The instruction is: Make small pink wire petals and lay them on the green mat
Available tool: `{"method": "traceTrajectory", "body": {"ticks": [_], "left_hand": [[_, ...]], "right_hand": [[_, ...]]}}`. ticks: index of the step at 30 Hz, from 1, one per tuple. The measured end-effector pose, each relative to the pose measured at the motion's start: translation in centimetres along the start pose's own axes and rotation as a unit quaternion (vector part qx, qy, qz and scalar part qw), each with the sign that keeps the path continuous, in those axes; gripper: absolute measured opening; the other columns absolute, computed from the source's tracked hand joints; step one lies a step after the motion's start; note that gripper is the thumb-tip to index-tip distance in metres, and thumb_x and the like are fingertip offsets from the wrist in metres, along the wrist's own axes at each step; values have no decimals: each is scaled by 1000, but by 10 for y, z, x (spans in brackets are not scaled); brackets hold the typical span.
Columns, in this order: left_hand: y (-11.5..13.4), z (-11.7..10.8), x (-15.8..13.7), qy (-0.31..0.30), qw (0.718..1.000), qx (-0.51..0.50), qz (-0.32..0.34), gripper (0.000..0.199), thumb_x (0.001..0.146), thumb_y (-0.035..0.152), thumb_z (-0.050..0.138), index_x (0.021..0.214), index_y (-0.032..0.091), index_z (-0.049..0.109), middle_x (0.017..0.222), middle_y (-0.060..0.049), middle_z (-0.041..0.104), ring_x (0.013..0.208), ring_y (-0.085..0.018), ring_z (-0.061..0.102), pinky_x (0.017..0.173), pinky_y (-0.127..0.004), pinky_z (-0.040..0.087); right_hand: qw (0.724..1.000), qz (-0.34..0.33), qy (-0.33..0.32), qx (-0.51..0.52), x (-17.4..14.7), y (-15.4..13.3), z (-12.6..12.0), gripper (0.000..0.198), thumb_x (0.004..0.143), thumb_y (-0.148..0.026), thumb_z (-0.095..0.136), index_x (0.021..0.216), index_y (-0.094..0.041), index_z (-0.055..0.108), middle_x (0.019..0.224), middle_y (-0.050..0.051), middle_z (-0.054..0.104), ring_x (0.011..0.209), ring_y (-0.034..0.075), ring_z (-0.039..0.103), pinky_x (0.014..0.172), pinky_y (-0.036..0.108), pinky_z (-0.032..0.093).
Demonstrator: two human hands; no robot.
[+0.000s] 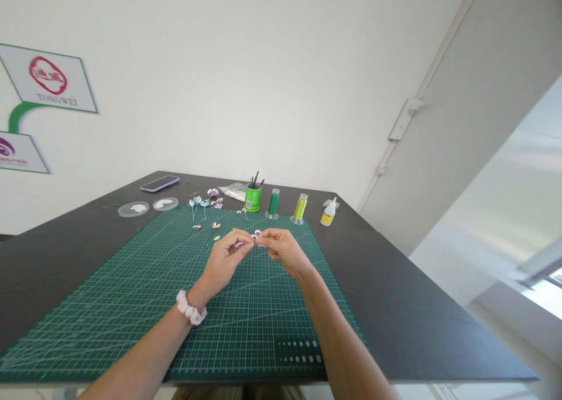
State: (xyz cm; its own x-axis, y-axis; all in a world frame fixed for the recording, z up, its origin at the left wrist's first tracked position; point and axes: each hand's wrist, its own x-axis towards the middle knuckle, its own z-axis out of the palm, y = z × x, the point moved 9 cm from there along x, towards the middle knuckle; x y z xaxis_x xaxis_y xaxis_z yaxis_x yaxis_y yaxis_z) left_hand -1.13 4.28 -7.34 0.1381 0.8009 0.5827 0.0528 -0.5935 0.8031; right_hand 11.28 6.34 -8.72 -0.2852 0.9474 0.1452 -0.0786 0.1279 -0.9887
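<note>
Your left hand [223, 262] and right hand [285, 252], both nearly closed, pinch lilac petals [254, 236] between them, the pot [252, 199] standing at twelve o'clock beyond.

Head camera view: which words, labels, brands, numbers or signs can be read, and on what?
"TONGWEI": upper white green-bordered wall sign; its red characters are unclear.
Too blurred: lower white purple-logo wall sign.
Too small: print on bright-green cylindrical can, white yellow-labelled bottle, green gridded mat.
</note>
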Motion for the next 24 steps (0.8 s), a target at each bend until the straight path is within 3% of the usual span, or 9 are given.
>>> {"method": "traceTrajectory", "body": {"ticks": [5,12,18,24], "left_hand": [[-1,-4,-1,25,1000,-3,-1,18,80,34,63,68,20,64,82,-5,67,80,-19,60,74,-30,49],[-6,-7,-2,61,998,5,-10,16,81,32,59,71,20,62,81,-4,69,78,-18,62,73,-30,49],[-10,-8,-2,72,997,22,-17,15,80,32,58,72,20,60,83,-4,71,80,-19,65,77,-32,51],[-14,-8,-1,75,996,46,-10,15,81,32,57,73,19,59,85,-5,71,81,-19,66,78,-32,51]], "right_hand": [[995,25,-24,97,-1,17,13,28,60,-40,74,65,-18,56,43,-14,24,40,3,11,39,21,9],[988,31,-2,153,-6,23,22,29,62,-38,73,67,-20,52,45,-14,19,41,4,10,38,20,10],[992,7,45,116,-8,24,17,25,63,-40,70,66,-19,56,45,-13,25,41,4,13,38,21,12],[992,-56,108,13,-10,17,7,22,69,-38,66,62,-19,57,46,-9,35,42,6,21,42,24,16]]}}
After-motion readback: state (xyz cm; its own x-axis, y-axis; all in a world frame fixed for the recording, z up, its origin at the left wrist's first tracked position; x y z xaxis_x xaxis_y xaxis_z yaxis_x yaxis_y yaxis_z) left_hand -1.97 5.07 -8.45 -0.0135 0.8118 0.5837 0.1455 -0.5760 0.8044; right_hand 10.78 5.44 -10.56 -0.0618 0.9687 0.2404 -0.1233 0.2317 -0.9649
